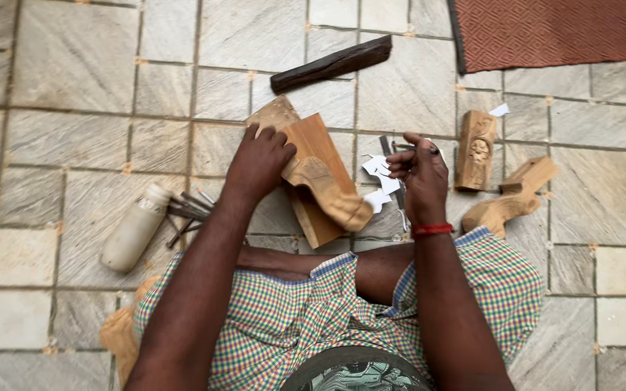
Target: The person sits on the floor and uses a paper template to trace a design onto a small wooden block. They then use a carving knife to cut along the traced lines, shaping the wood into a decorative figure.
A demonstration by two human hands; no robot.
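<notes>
Board [320, 156] centre on floor [74, 87], carved leg [331, 192] on it. Bottle [135, 228] left, carved block [474, 150] right, mat [545, 32] far right behind.

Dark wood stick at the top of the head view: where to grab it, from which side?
Grip the dark wood stick mid-length, hand coming straight down, fingers across its narrow width. It lies flat and slanted on the tiled floor, apart from other things, so both long edges look free. Probably avoid the thicker right end.

Tan wood, grey tiles, bright checks

My checked cloth [327, 318] runs multicoloured; red thread [431, 229] rings my wrist; rust-red woven mat [545, 29], upper right.
</notes>
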